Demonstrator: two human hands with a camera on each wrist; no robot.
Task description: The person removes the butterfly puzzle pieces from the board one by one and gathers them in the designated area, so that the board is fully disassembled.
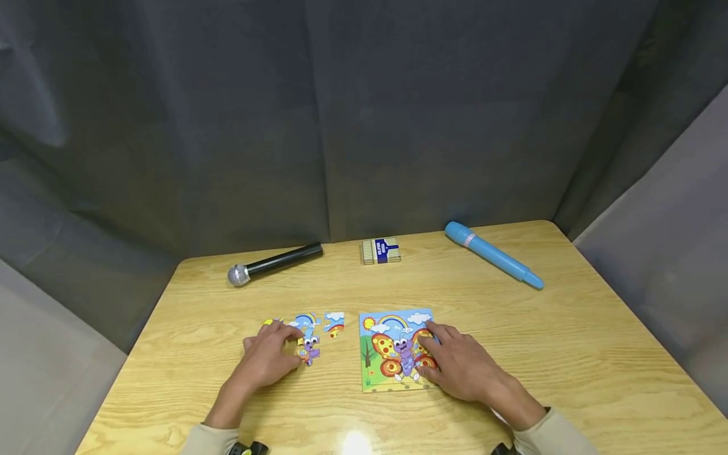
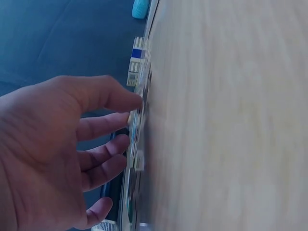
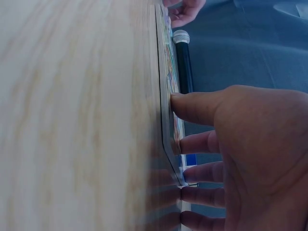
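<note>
My left hand (image 1: 268,355) bends over a small cluster of cardboard jigsaw puzzle pieces (image 1: 310,345), thumb and index fingertip pinching at the pieces' left side and hiding part of them. A separate piece (image 1: 334,321) with a cloud and red wing lies just right of the rainbow piece (image 1: 306,320). In the left wrist view, the left hand (image 2: 53,149) has its thumb tip right at the pieces' edge. A square butterfly picture board (image 1: 392,354) lies flat to the right. My right hand (image 1: 463,365) rests on its right side, fingers spread, thumb on the picture (image 3: 174,115).
Along the back of the wooden table (image 1: 188,328) lie a black microphone (image 1: 279,264) with a silver head, a bundle of pale sticks (image 1: 381,251) with a blue label, and a blue marker-shaped tube (image 1: 493,254). Dark curtain (image 1: 318,120) hangs behind.
</note>
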